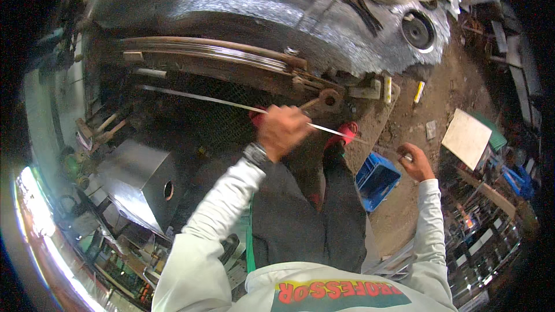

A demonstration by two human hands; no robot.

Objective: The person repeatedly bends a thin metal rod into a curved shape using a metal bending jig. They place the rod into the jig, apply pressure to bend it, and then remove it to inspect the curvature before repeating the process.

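Note:
In the middle of the head view, my left hand [283, 131] is closed around a long, thin, pale metal rod [219, 101]. The rod slants from the far left down to the right, across the front of my legs, its right end close to my red footwear [348, 132]. Off to the right, my right hand [417, 163] is closed apart from the rod. Something small and shiny shows at its fingers, too small to name. Just left of that hand, a blue plastic container [378, 182] sits low, partly shadowed inside.
Ahead lies a rusty-edged bench frame [219, 52] with a lever and round pivot [329, 99]. Behind it spreads a crumpled silvery sheet [347, 46] bearing a round dark-centred part [417, 30]. A sheet-metal box [139, 182] stands left, a pale board [467, 138] right.

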